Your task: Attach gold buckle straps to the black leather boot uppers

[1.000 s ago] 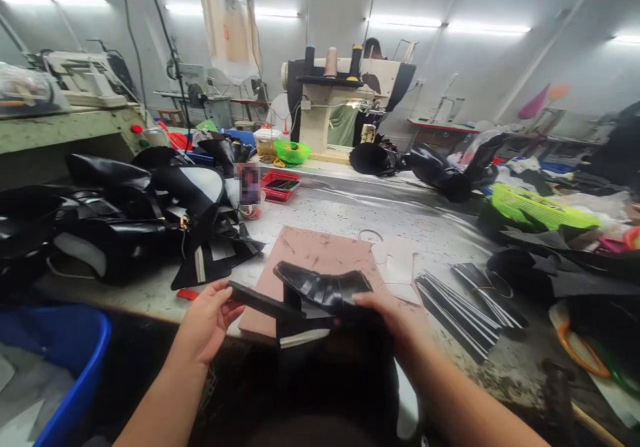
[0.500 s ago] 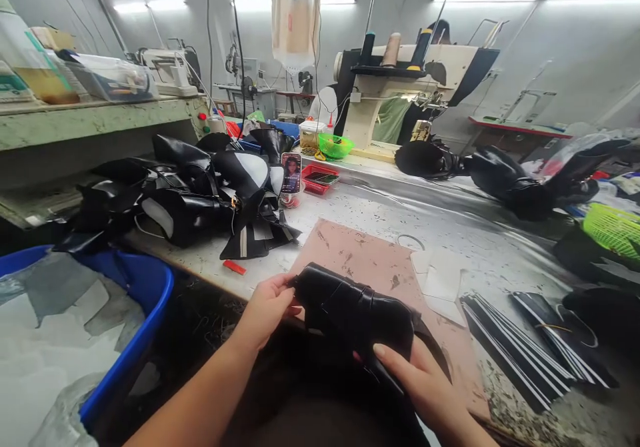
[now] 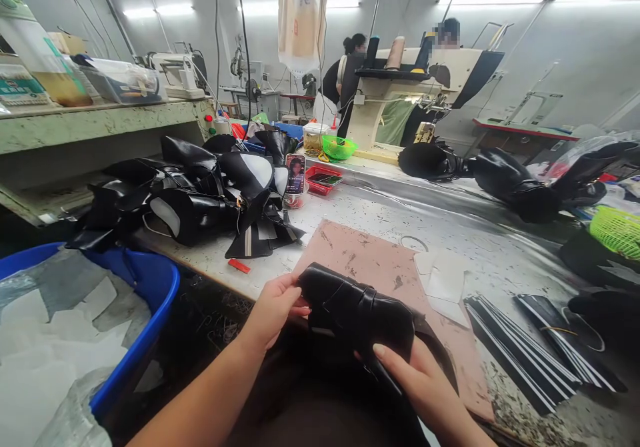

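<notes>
Both my hands hold a black leather piece (image 3: pixel 360 310), folded and shiny, just above the near edge of the table. My left hand (image 3: pixel 277 307) pinches its left end with thumb and fingers closed. My right hand (image 3: pixel 417 383) grips its lower right side from beneath, thumb on top. The piece hangs over a pink cutting board (image 3: pixel 385 267) lying on the worktable (image 3: pixel 380 210).
A heap of black leather parts (image 3: pixel 200 193) lies left. A blue bin (image 3: pixel 125 300) with scraps stands lower left. Black strips (image 3: pixel 525 347) lie right of the board. A sewing machine (image 3: pixel 415 87) and two people stand behind. A phone (image 3: pixel 295 175) and red tray (image 3: pixel 323 180) sit mid-table.
The leather piece was spread open between my hands a second ago and is now bunched together. My view swung left; two people have come into sight at the back.
</notes>
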Demonstrator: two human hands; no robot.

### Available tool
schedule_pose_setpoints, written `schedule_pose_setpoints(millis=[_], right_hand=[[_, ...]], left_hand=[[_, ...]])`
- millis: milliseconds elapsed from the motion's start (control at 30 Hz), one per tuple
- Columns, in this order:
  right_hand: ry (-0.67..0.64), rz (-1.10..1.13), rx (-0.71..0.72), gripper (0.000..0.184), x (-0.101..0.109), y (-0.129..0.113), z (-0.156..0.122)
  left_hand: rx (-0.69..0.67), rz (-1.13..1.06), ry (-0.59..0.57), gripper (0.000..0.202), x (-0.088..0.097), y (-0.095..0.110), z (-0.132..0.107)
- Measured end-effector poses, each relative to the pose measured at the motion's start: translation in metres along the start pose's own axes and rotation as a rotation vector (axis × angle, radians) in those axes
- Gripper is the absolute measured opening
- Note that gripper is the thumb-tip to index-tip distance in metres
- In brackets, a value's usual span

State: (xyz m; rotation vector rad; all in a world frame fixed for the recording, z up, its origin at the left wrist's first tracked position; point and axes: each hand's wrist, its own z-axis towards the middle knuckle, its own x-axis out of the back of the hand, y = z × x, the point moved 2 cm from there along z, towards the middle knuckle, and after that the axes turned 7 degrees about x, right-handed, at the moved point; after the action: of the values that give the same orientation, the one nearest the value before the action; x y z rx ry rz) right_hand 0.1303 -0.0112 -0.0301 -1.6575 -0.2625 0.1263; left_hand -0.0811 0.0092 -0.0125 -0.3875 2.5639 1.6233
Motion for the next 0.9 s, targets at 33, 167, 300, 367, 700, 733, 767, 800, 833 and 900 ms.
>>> schedule_pose_setpoints(millis=[33, 167, 300, 367, 700, 733, 767, 800, 833, 900], right_hand=[[-0.005, -0.013, 0.014, 0.037, 0.000, 0.001, 0.000], [-0.023, -0.081, 0.096, 0.035, 0.005, 0.005, 0.004], [-0.055, -0.126, 0.173, 0.039, 0.013, 0.005, 0.008], [-0.086, -0.134, 0.162, 0.040, 0.016, 0.002, 0.009], [-0.051, -0.047, 0.171, 0.045, 0.024, 0.003, 0.016], [-0.055, -0.032, 0.169, 0.046, 0.025, 0.004, 0.017], [-0.060, -0.021, 0.166, 0.047, 0.025, 0.005, 0.018], [-0.065, -0.015, 0.165, 0.047, 0.026, 0.005, 0.018], [-0.070, -0.013, 0.164, 0.047, 0.027, 0.005, 0.018], [-0.078, -0.014, 0.162, 0.047, 0.028, 0.004, 0.018]], left_hand=[[-0.003, -0.009, -0.002, 0.025, 0.000, 0.000, 0.001], [-0.024, 0.034, 0.037, 0.027, 0.000, 0.001, 0.007], [-0.042, 0.056, 0.038, 0.025, -0.003, 0.002, 0.013], [-0.048, 0.006, 0.020, 0.026, -0.005, 0.000, 0.015], [-0.018, -0.275, 0.047, 0.028, -0.018, -0.012, 0.023], [0.005, -0.259, 0.028, 0.030, -0.020, -0.013, 0.022], [0.032, -0.226, -0.004, 0.032, -0.022, -0.015, 0.020], [0.060, -0.179, -0.042, 0.034, -0.025, -0.016, 0.018], [0.084, -0.127, -0.077, 0.035, -0.027, -0.018, 0.017], [0.100, -0.046, -0.111, 0.034, -0.031, -0.021, 0.016]])
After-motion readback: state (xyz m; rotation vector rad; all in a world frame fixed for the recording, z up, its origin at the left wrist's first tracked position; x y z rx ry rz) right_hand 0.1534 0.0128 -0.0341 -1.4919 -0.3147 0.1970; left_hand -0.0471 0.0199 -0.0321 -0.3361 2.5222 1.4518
